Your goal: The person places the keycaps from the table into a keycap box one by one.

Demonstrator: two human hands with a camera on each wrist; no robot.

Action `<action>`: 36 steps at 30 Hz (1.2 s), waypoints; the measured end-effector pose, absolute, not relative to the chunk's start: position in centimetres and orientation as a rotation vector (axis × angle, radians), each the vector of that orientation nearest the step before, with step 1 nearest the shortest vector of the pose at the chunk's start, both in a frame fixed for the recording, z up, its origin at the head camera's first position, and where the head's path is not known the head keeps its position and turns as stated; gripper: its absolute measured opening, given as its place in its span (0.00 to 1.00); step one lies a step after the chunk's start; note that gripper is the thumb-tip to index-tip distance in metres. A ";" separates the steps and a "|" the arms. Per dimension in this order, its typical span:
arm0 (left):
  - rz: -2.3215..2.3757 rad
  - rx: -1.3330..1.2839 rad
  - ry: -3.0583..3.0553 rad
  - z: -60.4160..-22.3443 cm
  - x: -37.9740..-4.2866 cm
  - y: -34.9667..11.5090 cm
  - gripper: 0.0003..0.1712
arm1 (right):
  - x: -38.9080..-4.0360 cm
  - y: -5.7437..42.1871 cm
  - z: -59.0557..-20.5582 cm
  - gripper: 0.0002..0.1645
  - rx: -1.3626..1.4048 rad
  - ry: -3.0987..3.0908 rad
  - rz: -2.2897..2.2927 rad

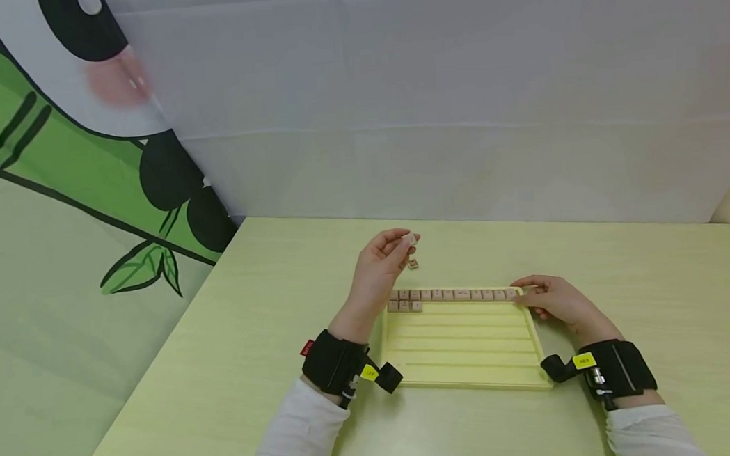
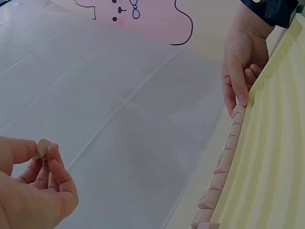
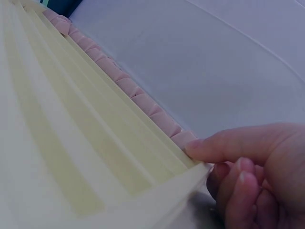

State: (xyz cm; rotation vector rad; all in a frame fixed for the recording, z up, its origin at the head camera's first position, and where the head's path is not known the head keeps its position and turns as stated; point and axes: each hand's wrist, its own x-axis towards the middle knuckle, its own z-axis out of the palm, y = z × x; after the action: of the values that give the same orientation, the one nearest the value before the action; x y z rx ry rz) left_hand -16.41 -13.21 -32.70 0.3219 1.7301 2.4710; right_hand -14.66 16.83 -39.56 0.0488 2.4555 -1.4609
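A pale yellow ridged tray [image 1: 467, 353] lies on the table. Small beige keycaps [image 1: 462, 294] line its far groove, and a few more sit at the left of the second groove. Raised beyond the tray's far left corner, my left hand [image 1: 375, 268] pinches a single keycap [image 2: 43, 149] between thumb and fingertips. Below that hand another keycap [image 1: 413, 263] lies loose on the table. My right hand [image 1: 558, 301] holds the tray's far right corner, its thumb [image 3: 202, 149] at the last keycap of the row and the other fingers curled beside the rim.
The light table [image 1: 234, 347] extends around the tray and ends on the left at a slanting edge. Behind it hangs a pale cloth backdrop [image 1: 433, 112], with a printed green and black cartoon panel [image 1: 70, 120] at the left. Both wrists wear black straps with small cameras.
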 end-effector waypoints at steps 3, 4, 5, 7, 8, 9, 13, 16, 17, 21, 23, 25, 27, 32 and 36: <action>2.472 0.354 1.696 -32.8 -16.4 -13.2 0.15 | -14.7 16.9 -39.7 0.31 0.033 2.471 -1.444; 2.472 0.366 1.681 -32.8 -16.4 -13.2 0.15 | -14.7 16.9 -39.7 0.31 0.030 2.475 -1.441; 2.471 0.378 1.668 -32.8 -16.4 -13.2 0.15 | -14.7 16.9 -39.7 0.30 0.028 2.478 -1.437; 2.467 0.395 1.649 -32.9 -16.4 -13.2 0.13 | -14.7 16.9 -39.7 0.30 0.027 2.477 -1.438; 2.468 0.398 1.638 -32.9 -16.4 -13.3 0.13 | -14.7 16.8 -39.6 0.30 0.028 2.475 -1.441; 2.470 0.398 1.625 -32.9 -16.4 -13.3 0.12 | -14.7 16.8 -39.6 0.30 0.034 2.472 -1.444; 2.485 0.393 1.588 -32.9 -16.4 -13.4 0.11 | -14.7 16.8 -39.6 0.31 0.038 2.463 -1.451; 2.492 0.394 1.579 -32.8 -16.3 -13.4 0.09 | -14.7 16.8 -39.6 0.31 0.039 2.465 -1.449; 2.491 0.396 1.587 -32.8 -16.3 -13.4 0.08 | -14.6 16.8 -39.6 0.31 0.041 2.466 -1.450; 2.474 0.408 1.643 -32.7 -16.2 -13.3 0.06 | -14.6 16.9 -39.6 0.31 0.047 2.473 -1.443; 2.455 0.420 1.682 -32.8 -16.2 -13.2 0.06 | -14.6 16.9 -39.6 0.31 0.049 2.475 -1.442; 2.415 0.431 1.734 -32.8 -16.3 -13.1 0.06 | -14.5 17.0 -39.6 0.31 0.051 2.475 -1.443; 2.357 0.465 1.805 -33.0 -16.3 -13.1 0.06 | -14.5 17.0 -39.5 0.31 0.047 2.477 -1.441; 2.226 0.584 1.971 -33.2 -16.3 -13.2 0.10 | -14.5 17.1 -39.5 0.31 0.036 2.467 -1.445; 2.224 0.589 2.001 -33.2 -16.2 -13.2 0.13 | -14.5 17.2 -39.6 0.31 0.021 2.462 -1.450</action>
State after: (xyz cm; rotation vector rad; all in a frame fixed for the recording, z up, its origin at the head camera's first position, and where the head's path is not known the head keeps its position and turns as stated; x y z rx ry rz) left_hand -16.22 -13.18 -33.24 0.5890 2.0007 2.2237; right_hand -14.53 17.22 -39.63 0.0211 2.4615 -1.4497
